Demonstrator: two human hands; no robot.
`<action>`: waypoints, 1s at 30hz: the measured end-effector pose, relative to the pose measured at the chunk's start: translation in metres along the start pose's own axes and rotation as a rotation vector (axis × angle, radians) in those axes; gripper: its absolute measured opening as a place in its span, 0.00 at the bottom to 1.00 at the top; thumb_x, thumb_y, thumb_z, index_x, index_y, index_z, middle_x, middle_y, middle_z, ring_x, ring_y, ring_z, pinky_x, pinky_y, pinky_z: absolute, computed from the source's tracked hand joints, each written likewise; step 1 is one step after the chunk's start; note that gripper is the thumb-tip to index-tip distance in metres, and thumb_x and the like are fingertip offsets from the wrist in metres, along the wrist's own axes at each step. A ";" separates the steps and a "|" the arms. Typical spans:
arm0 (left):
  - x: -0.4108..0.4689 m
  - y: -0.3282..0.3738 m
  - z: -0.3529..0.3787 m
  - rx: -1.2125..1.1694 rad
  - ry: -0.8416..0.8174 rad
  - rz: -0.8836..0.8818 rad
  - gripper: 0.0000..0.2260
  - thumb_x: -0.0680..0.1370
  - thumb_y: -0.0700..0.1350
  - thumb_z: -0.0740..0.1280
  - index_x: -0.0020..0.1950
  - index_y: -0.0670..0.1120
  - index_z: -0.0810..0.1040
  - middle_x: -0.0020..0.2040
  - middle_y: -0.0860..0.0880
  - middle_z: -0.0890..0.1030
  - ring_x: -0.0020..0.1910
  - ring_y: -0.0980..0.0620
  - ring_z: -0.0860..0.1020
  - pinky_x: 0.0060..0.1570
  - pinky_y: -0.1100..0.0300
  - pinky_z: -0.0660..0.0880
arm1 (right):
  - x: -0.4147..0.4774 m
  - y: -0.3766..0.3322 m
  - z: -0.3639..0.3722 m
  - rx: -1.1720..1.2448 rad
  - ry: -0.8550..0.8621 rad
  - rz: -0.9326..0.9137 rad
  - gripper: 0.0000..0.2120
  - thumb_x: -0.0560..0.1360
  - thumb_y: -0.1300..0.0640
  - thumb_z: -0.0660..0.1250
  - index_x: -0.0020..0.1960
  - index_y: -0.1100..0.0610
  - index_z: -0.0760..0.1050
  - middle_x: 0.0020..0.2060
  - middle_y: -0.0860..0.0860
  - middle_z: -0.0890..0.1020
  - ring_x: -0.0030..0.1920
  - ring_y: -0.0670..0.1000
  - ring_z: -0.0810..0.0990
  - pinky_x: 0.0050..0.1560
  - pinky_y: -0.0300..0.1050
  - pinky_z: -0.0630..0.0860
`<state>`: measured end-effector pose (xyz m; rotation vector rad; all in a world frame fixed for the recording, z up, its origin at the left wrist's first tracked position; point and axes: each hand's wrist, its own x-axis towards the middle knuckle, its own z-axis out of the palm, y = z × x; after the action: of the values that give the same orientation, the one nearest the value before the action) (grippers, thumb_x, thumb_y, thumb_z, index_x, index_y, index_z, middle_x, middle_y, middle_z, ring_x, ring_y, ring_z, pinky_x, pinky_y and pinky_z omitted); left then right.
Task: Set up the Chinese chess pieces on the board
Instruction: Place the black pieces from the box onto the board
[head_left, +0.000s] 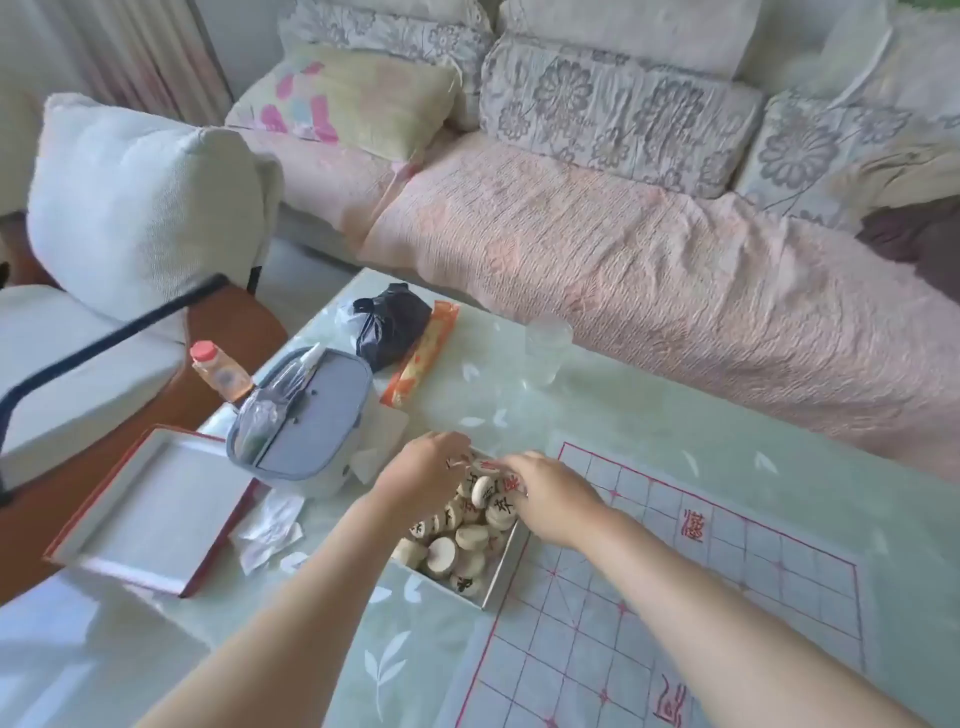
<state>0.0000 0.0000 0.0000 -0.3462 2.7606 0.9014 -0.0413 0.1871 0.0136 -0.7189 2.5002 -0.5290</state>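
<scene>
An open box (497, 577) holds several round wooden chess pieces (470, 538) in a loose heap, some showing black or red characters. It sits at the left edge of the translucent board sheet (691, 587) with its red grid, which carries no pieces. My left hand (423, 475) reaches into the far left of the box, fingers curled down among the pieces. My right hand (553, 493) reaches in from the right, fingertips on the pieces at the far end. Whether either hand holds a piece is hidden by the fingers.
The box lid (150, 506) lies open at the left table edge. A grey pouch (306, 415), crumpled paper (270, 525), an orange-capped bottle (218, 371), a black bag (389, 325), an orange packet (423, 353) and a glass (545, 353) stand behind. A sofa (623, 249) lies beyond.
</scene>
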 end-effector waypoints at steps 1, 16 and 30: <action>0.006 -0.008 0.013 0.035 0.007 0.043 0.15 0.77 0.45 0.63 0.64 0.54 0.76 0.62 0.52 0.77 0.61 0.50 0.73 0.60 0.57 0.71 | 0.009 0.006 0.010 -0.010 0.007 0.002 0.23 0.78 0.62 0.60 0.70 0.46 0.71 0.62 0.48 0.75 0.60 0.54 0.76 0.55 0.50 0.75; 0.043 -0.060 0.113 0.251 0.390 0.336 0.11 0.77 0.57 0.62 0.57 0.67 0.79 0.66 0.55 0.73 0.65 0.50 0.63 0.66 0.50 0.66 | 0.053 0.084 0.109 -0.133 0.164 -0.069 0.21 0.73 0.39 0.65 0.62 0.46 0.71 0.51 0.46 0.68 0.51 0.52 0.76 0.44 0.46 0.72; -0.024 -0.034 0.119 -0.167 0.585 0.338 0.10 0.79 0.49 0.64 0.58 0.53 0.79 0.50 0.56 0.82 0.52 0.53 0.77 0.47 0.59 0.72 | -0.049 0.087 0.123 -0.032 0.438 -0.019 0.24 0.74 0.48 0.71 0.68 0.47 0.71 0.61 0.45 0.74 0.60 0.49 0.77 0.58 0.48 0.76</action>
<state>0.0480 0.0489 -0.1056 -0.1920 3.3561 1.2903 0.0280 0.2559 -0.1110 -0.6992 2.9119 -0.7196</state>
